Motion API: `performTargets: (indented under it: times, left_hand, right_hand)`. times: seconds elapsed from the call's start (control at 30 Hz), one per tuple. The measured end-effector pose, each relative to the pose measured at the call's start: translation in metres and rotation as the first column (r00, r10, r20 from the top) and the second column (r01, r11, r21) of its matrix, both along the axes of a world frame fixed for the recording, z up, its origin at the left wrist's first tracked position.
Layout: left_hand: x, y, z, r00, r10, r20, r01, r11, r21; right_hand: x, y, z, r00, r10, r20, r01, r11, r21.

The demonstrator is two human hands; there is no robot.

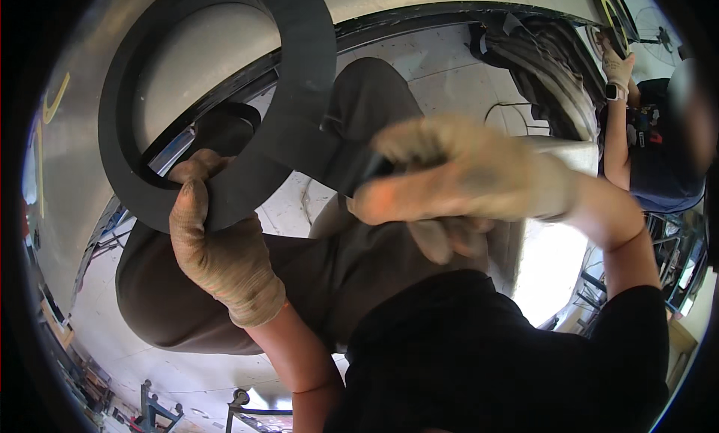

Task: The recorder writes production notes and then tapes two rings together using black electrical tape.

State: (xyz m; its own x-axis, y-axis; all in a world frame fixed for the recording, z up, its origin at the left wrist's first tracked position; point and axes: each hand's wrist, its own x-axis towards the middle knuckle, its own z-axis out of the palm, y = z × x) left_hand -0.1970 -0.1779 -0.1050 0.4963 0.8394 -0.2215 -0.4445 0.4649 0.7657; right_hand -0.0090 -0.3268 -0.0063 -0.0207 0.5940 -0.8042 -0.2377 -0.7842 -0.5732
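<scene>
A large black ring-shaped piece (pixel 306 73) with a broad arm at its lower right is held up in front of me, partly over the table's edge. My left hand (pixel 217 246), in a beige work glove, is closed on the ring's lower rim, the thumb on the near face and fingers reaching through the opening. By the end of the black arm, my right hand (pixel 464 174) is gloved too and blurred by motion. Its thumb and forefinger curl about something dark that I cannot make out. Orange marks show on that glove's fingertips.
A pale metal-topped table (pixel 71 156) with a dark edge stretches across the far side. Dark striped cloth (pixel 550 73) hangs at its right. There another person (pixel 663 133) handles a black and yellow piece (pixel 613 25). A fan (pixel 657 32) stands behind; wheeled frames (pixel 157 410) are at lower left.
</scene>
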Motion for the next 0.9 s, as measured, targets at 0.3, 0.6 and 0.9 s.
performTargets:
  times: [0.3, 0.6, 0.9]
  left_hand:
    - [0.000, -0.005, 0.000, 0.972, -0.196, 0.131, 0.193, 0.981, 0.032]
    - [0.014, -0.030, -0.004, 0.978, -0.103, 0.183, 0.115, 0.992, -0.058]
    - [0.013, -0.014, -0.029, 0.965, -0.144, 0.220, 0.135, 0.989, 0.054]
  right_hand:
    - [0.031, 0.065, -0.155, 0.634, -0.189, 0.750, -0.577, 0.529, 0.622]
    - [0.060, 0.004, -0.053, 0.999, -0.041, 0.005, 0.029, 0.788, 0.615]
    - [0.036, 0.056, -0.007, 0.549, -0.018, 0.836, -0.725, 0.488, 0.487]
